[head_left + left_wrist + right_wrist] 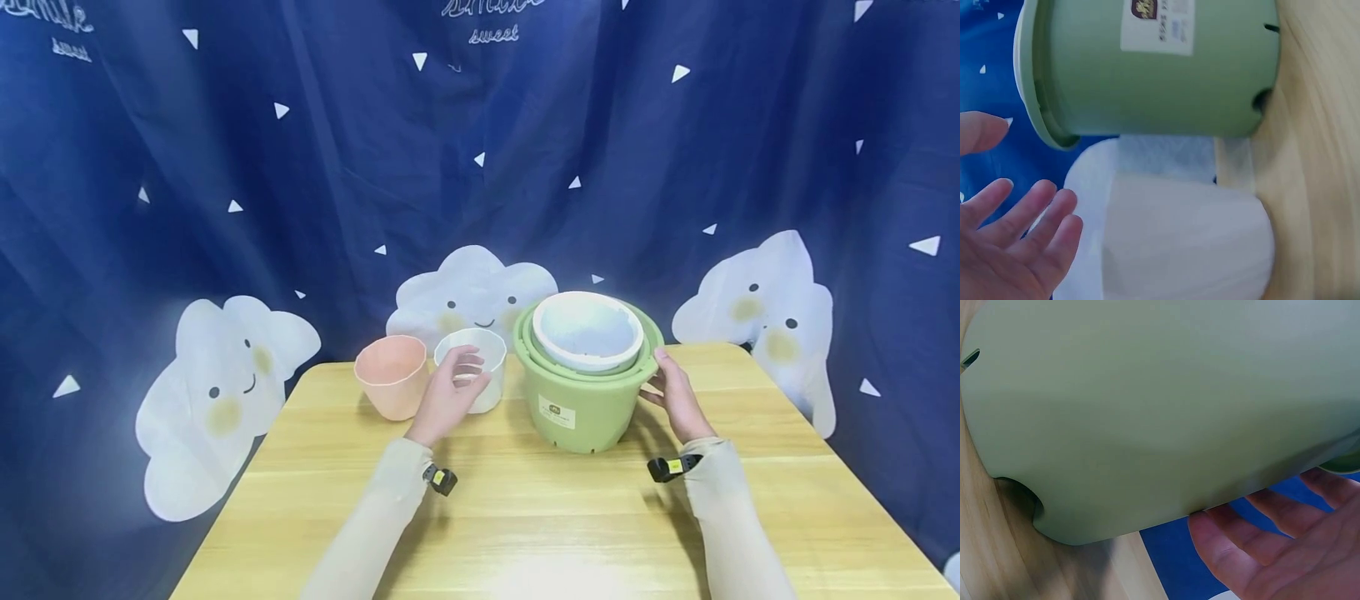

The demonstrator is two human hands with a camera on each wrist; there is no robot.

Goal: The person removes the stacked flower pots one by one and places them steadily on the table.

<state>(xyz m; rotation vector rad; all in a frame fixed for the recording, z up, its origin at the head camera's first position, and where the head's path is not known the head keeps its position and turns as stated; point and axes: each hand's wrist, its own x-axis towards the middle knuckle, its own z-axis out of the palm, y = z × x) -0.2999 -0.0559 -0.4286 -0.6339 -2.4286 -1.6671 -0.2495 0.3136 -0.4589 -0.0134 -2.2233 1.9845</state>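
Note:
A large green flowerpot (581, 408) with a white label stands on the table. Nested in it are a smaller green pot, of which only the rim shows, and a white pot (583, 329) on top. My right hand (678, 400) is at the green pot's right side, its fingertips touching the wall below the rim and its thumb at the rim. In the right wrist view the fingers (1235, 544) lie fairly straight; the thumb is hidden. My left hand (450, 392), fingers loosely bent and holding nothing, hovers in front of another white pot (487, 354), partly hiding it.
A pink pot (392, 379) stands left of the smaller white pot, close beside it. All the pots are toward the back of the wooden table (540, 517). Behind its far edge hangs a dark blue curtain (525, 208) with white clouds and triangles.

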